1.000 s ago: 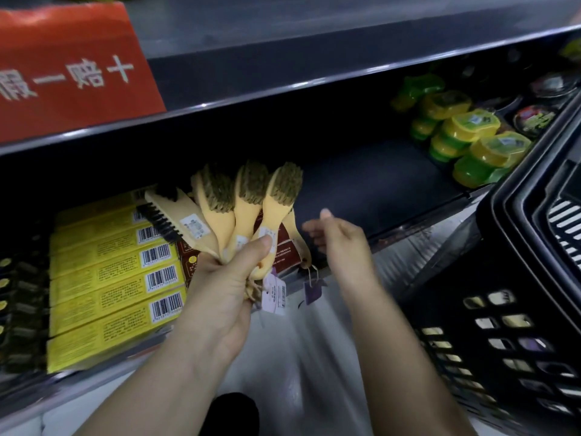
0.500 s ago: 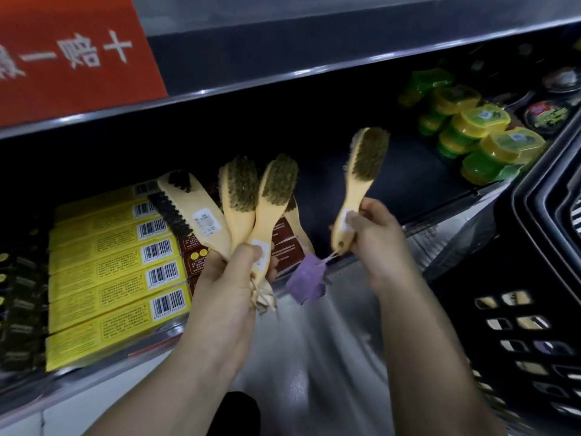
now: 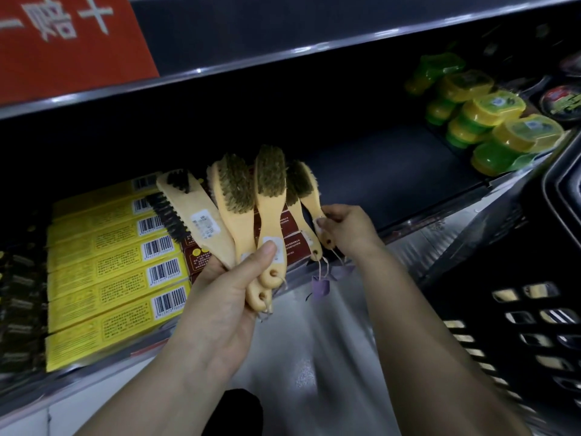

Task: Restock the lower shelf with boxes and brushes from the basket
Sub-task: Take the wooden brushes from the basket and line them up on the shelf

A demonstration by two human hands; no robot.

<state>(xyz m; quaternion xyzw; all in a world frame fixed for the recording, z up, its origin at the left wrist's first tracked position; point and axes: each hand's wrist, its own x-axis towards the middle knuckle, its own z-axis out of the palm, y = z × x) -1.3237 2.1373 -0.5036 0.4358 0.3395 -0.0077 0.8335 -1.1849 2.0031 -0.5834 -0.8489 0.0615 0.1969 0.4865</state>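
Observation:
My left hand (image 3: 226,297) grips a fan of three wooden-handled brushes (image 3: 242,209) by their handles, held upright in front of the lower shelf (image 3: 393,184). One has black bristles, the other two tan bristles. My right hand (image 3: 349,231) pinches the handle of another tan-bristled brush (image 3: 306,190) just right of the fan, over the shelf's front edge. One more brush (image 3: 295,215) lies behind it on dark red boxes (image 3: 292,234). Purple tags (image 3: 320,286) dangle from the handles. The black basket (image 3: 515,309) stands at the right.
Yellow barcoded boxes (image 3: 103,272) fill the shelf's left part. Green and yellow lidded tubs (image 3: 490,121) are stacked at the shelf's right end. The shelf's dark middle lies between them. A red sign (image 3: 63,36) hangs on the upper shelf edge.
My right hand took a brush, lifted it to the right, then brought it back down next to the fan in my left hand.

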